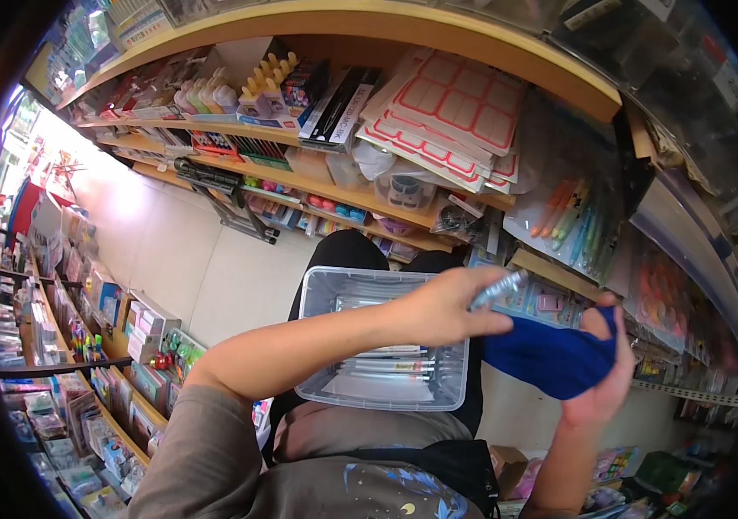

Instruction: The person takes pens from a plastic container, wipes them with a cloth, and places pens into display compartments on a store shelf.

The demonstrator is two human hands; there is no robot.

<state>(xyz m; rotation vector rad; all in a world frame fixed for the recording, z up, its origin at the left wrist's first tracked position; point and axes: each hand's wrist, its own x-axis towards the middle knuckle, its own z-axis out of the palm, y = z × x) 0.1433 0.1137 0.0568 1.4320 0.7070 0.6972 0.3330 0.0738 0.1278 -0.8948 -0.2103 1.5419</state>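
Observation:
My left hand reaches across above a clear plastic bin on my lap. Its fingers are closed on a shiny silvery-blue item, too blurred to name. Just beyond it a dark blue cloth stretches towards my right hand. That hand grips the cloth, with its thumb and fingers around the far end. I cannot tell whether the left fingers also pinch the cloth's near edge. Inside the bin lie several thin white pens, partly hidden by my left forearm.
Wooden shelves with stationery curve ahead. Red-framed label sheets and bagged coloured pens lie close in front. A black folded stand leans at the lower shelf. Display racks line the left, beside the tiled floor.

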